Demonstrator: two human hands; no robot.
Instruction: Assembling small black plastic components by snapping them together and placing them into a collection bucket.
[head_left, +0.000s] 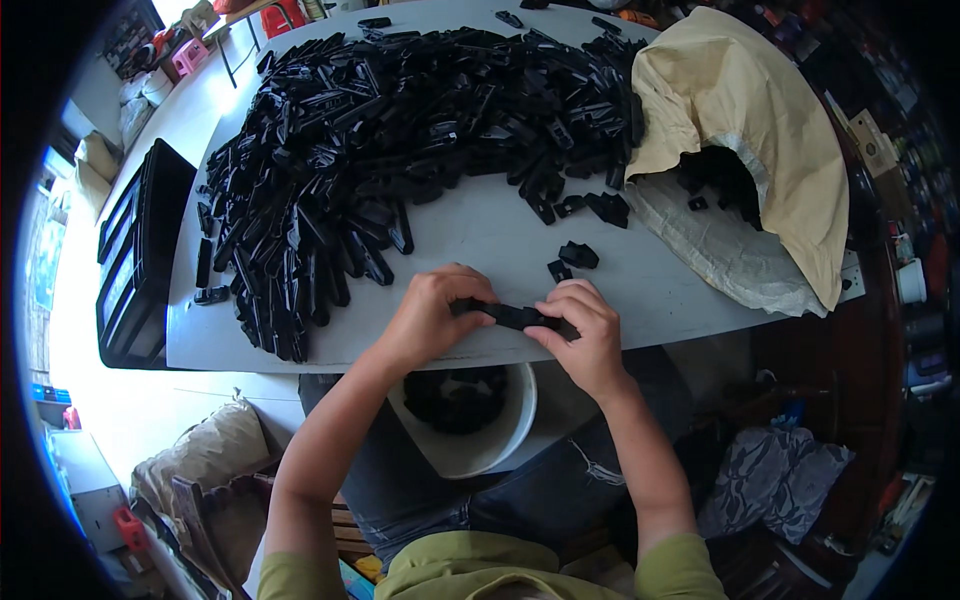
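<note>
Above the table's front edge, my left hand [445, 312] and my right hand [585, 330] both grip a long black plastic part [515, 317]. The left fingers wrap one end, while the right thumb and fingers pinch the other. Just beyond my right hand lie two small black pieces [578, 256], one nearly touching its fingers. A large heap of similar long black plastic parts [350, 130] spreads over the far and left side of the grey table [470, 215]. My fingers hide both ends of the held part.
On the right of the table, a tan paper sack [745, 75] lies with its mouth toward me, small black pieces inside. A white bucket [522, 425] holding black pieces stands between my knees. A black crate [145, 260] rests against the table's left side.
</note>
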